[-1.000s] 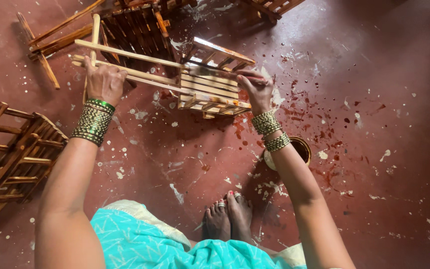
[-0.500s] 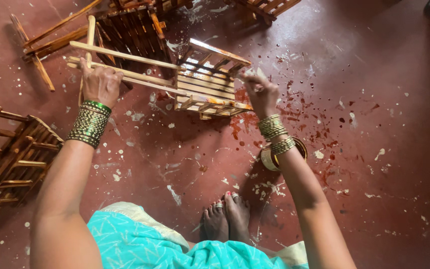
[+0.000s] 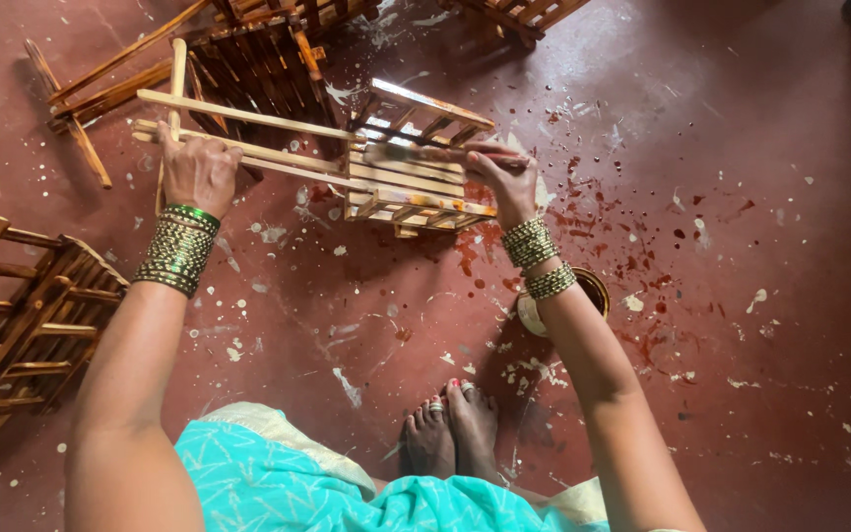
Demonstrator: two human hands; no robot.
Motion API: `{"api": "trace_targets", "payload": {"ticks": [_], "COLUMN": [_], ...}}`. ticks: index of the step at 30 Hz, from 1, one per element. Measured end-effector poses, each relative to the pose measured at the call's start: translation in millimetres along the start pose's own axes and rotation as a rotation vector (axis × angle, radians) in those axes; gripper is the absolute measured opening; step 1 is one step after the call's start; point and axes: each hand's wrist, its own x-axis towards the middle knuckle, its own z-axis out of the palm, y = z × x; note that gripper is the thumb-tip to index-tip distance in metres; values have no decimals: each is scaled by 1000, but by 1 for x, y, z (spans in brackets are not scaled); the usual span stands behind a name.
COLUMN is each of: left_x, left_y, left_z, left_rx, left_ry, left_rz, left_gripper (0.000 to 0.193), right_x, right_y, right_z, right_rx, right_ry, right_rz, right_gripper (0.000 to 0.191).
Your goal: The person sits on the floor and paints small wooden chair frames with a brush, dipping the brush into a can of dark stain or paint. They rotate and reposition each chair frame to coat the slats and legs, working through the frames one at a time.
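A pale wooden slatted frame [image 3: 386, 167] is held off the red floor, tilted, its long bare legs running out to the left and its box-like slatted end to the right. The slats of that end are light, unfinished wood with dabs of orange-brown stain along the lower edge. The left hand [image 3: 199, 172] grips the long legs; the right hand [image 3: 499, 177] is at the box end, closed around a thin dark stick, probably a brush [image 3: 425, 155], which lies across the top slats, though its tip is blurred.
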Motion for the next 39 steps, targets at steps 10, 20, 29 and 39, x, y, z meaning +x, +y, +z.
{"api": "trace_targets", "payload": {"ticks": [10, 20, 29, 39], "left_x": [1, 4, 3, 5], "left_y": [3, 5, 2, 3], "left_z": [-5, -9, -4, -4], "left_rx": [61, 57, 54, 22], "left_ry": [-3, -41, -40, -39], "left_rz": [19, -2, -5, -12], "left_gripper": [28, 33, 36, 41], "right_x": [9, 13, 0, 8], "right_y": [1, -6, 5, 5], "right_z": [-54, -48, -18, -41], "right_rx": [-314, -1075, -966, -803], "right_ry": [175, 246, 61, 96], "right_rz": [19, -265, -494, -328], "right_gripper": [20, 10, 17, 16]}}
